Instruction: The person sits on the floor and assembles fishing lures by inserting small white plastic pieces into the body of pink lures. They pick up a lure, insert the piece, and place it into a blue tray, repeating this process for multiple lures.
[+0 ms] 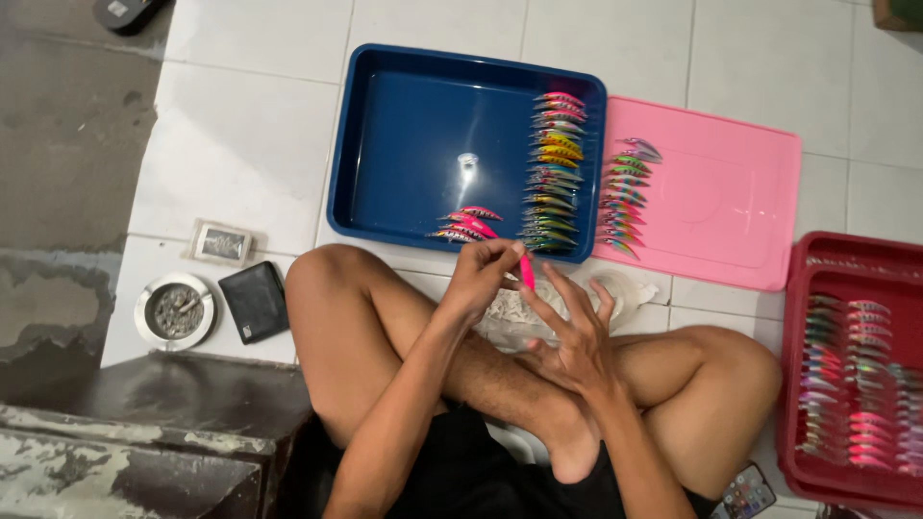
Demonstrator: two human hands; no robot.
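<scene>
Floor tiles (240, 125) are seen under everything, with a dark step at the far left. A round metal ashtray (174, 310) is set beside a black wallet (254, 302), and a small clear packet (222, 242) is laid just above them. Next, a blue tray (404, 135) is placed on the tiles. Rows of bright fishing lures (553, 173) are lined up along its right side, and a few pink ones are laid near its front edge.

Crossed bare legs are seen in the middle. The left hand (481, 279) is raised over them, and a pink lure (527, 271) is pinched in its fingertips, just in front of the blue tray. The right hand (577, 336) is held just below the lure, with its fingers spread loose and nothing gripped. A clear plastic bag (615, 288) is partly hidden behind both hands.

A pink lid (731, 211) is laid further right, with more lures along its left edge. A red tray (846, 259) full of lures is set at the far right, and a phone (745, 495) is tucked by the knee.
</scene>
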